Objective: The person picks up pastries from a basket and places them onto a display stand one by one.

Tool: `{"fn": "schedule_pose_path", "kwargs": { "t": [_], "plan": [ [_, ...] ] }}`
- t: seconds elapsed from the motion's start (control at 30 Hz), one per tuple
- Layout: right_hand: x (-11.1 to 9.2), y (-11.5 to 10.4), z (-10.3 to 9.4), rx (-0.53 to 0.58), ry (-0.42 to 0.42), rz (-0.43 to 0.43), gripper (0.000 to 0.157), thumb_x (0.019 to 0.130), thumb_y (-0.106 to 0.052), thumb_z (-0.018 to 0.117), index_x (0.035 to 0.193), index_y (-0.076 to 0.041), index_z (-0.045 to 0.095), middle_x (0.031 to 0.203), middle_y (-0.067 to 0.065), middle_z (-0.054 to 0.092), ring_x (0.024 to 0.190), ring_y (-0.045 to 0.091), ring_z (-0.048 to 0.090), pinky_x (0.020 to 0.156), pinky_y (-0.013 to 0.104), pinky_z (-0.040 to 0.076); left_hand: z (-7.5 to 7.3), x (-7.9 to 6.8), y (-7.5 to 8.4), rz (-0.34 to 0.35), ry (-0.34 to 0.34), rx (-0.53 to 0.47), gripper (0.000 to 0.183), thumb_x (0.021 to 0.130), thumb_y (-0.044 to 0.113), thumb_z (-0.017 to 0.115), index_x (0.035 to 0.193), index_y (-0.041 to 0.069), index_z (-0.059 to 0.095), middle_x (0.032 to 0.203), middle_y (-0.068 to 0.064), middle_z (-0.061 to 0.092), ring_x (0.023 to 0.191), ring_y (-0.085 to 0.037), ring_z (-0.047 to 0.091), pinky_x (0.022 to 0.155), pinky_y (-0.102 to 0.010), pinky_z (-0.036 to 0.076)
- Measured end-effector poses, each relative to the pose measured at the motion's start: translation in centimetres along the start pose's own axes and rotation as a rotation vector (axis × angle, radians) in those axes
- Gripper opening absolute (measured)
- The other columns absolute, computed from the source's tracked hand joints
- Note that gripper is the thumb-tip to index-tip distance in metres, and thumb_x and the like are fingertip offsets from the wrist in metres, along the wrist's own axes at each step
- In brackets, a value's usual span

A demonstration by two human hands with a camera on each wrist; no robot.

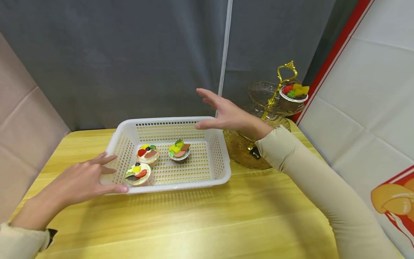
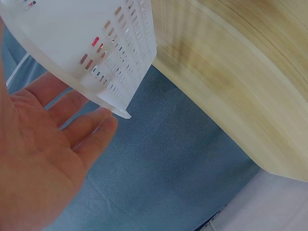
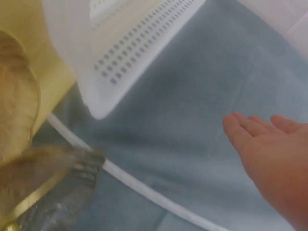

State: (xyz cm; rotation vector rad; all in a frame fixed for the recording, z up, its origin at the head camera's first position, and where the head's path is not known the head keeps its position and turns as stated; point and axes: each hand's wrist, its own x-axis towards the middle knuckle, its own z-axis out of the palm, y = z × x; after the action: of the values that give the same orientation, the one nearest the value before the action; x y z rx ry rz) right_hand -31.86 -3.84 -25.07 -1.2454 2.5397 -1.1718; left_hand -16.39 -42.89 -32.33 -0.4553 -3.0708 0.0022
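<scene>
A white plastic basket [image 1: 181, 186] with slotted sides stands on the table. My left hand [image 1: 85, 178] is at its left front corner, fingers extended and thumb along the front rim; in the left wrist view the fingertips meet the rim. Inside are three toy cupcakes: a cream-topped one [image 1: 138, 174] at the front left, another cream-topped one [image 1: 147, 154] behind it, and a dark-cupped one [image 1: 179, 151] with fruit near the middle. My right hand [image 1: 229, 115] hovers over the basket's back right corner, empty, its thumb spread from its fingers.
Right of the basket stands a tiered amber glass stand [image 1: 239, 151] with a gold handle [image 1: 288, 73]. A fruit-topped cupcake [image 1: 292, 97] sits on an upper tier, close to the right wall panel [image 1: 365, 108]. A grey curtain [image 1: 129, 72] hangs behind the wooden table [image 1: 194, 223].
</scene>
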Motion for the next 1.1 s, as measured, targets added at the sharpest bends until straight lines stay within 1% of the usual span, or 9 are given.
{"fn": "schedule_pose_path", "kwargs": {
  "t": [0.2, 0.33, 0.53, 0.67, 0.8, 0.87, 1.0, 1.1],
  "plan": [
    [1.5, 0.2, 2.2, 0.043, -0.076, -0.01, 0.097, 0.086, -0.03, 0.079, 0.16, -0.015, 0.018, 0.164, -0.003, 0.02, 0.147, 0.018, 0.031, 0.115, 0.031, 0.027, 0.0, -0.1, 0.0, -0.007, 0.0, -0.003, 0.086, 0.072, 0.08, 0.065, 0.112, 0.005, 0.076, 0.144, -0.023, 0.051, 0.119, -0.053, 0.054, 0.071, -0.062, 0.049],
    [2.3, 0.3, 3.6, 0.071, -0.122, -0.004, 0.097, 0.086, -0.031, 0.079, 0.16, -0.014, 0.018, 0.164, -0.001, 0.022, 0.146, 0.018, 0.032, 0.115, 0.033, 0.028, 0.0, -0.1, 0.0, -0.007, 0.004, 0.0, 0.085, 0.073, 0.079, 0.065, 0.111, 0.005, 0.077, 0.144, -0.023, 0.051, 0.121, -0.053, 0.053, 0.071, -0.063, 0.049],
    [3.3, 0.3, 5.5, 0.094, -0.176, 0.028, 0.099, 0.085, -0.034, 0.078, 0.16, -0.016, 0.017, 0.164, -0.001, 0.022, 0.146, 0.02, 0.032, 0.117, 0.038, 0.026, 0.1, -0.1, -0.1, -0.011, 0.001, -0.003, 0.085, 0.072, 0.08, 0.065, 0.112, 0.005, 0.077, 0.145, -0.023, 0.05, 0.12, -0.053, 0.053, 0.071, -0.062, 0.049],
    [4.0, 0.0, 6.2, 0.111, -0.178, 0.04, 0.099, 0.085, -0.034, 0.079, 0.16, -0.015, 0.017, 0.164, 0.0, 0.023, 0.146, 0.023, 0.033, 0.116, 0.035, 0.027, 0.1, -0.1, -0.1, -0.013, 0.001, -0.006, 0.085, 0.073, 0.079, 0.065, 0.112, 0.005, 0.077, 0.145, -0.023, 0.05, 0.12, -0.054, 0.053, 0.071, -0.063, 0.049],
    [4.4, -0.1, 6.8, 0.122, -0.195, 0.066, 0.1, 0.084, -0.034, 0.08, 0.16, -0.014, 0.018, 0.163, 0.001, 0.024, 0.145, 0.023, 0.034, 0.114, 0.034, 0.031, 0.1, -0.1, -0.1, -0.015, 0.0, -0.009, 0.085, 0.073, 0.079, 0.065, 0.112, 0.005, 0.076, 0.146, -0.023, 0.049, 0.121, -0.054, 0.052, 0.072, -0.064, 0.049],
    [4.5, 0.0, 7.0, 0.126, -0.215, 0.084, 0.101, 0.083, -0.034, 0.08, 0.16, -0.014, 0.017, 0.163, 0.002, 0.024, 0.146, 0.024, 0.033, 0.113, 0.035, 0.032, 0.1, -0.1, -0.1, -0.015, 0.001, -0.01, 0.085, 0.073, 0.079, 0.065, 0.112, 0.005, 0.077, 0.146, -0.023, 0.049, 0.12, -0.054, 0.053, 0.072, -0.064, 0.049],
    [4.6, 0.1, 7.4, 0.1, -0.263, 0.104, 0.103, 0.082, -0.034, 0.081, 0.16, -0.013, 0.016, 0.164, 0.004, 0.022, 0.146, 0.026, 0.032, 0.113, 0.038, 0.033, 0.1, -0.1, -0.1, -0.012, 0.005, -0.01, 0.084, 0.073, 0.079, 0.065, 0.111, 0.005, 0.077, 0.145, -0.023, 0.05, 0.12, -0.055, 0.053, 0.072, -0.063, 0.049],
    [4.7, 0.5, 7.8, 0.059, -0.302, 0.115, 0.103, 0.083, -0.035, 0.081, 0.16, -0.011, 0.016, 0.163, 0.007, 0.022, 0.145, 0.027, 0.033, 0.113, 0.038, 0.033, 0.1, -0.1, -0.1, -0.009, 0.006, -0.01, 0.084, 0.073, 0.079, 0.065, 0.111, 0.005, 0.077, 0.145, -0.023, 0.05, 0.12, -0.054, 0.053, 0.072, -0.063, 0.049]
  ]
}}
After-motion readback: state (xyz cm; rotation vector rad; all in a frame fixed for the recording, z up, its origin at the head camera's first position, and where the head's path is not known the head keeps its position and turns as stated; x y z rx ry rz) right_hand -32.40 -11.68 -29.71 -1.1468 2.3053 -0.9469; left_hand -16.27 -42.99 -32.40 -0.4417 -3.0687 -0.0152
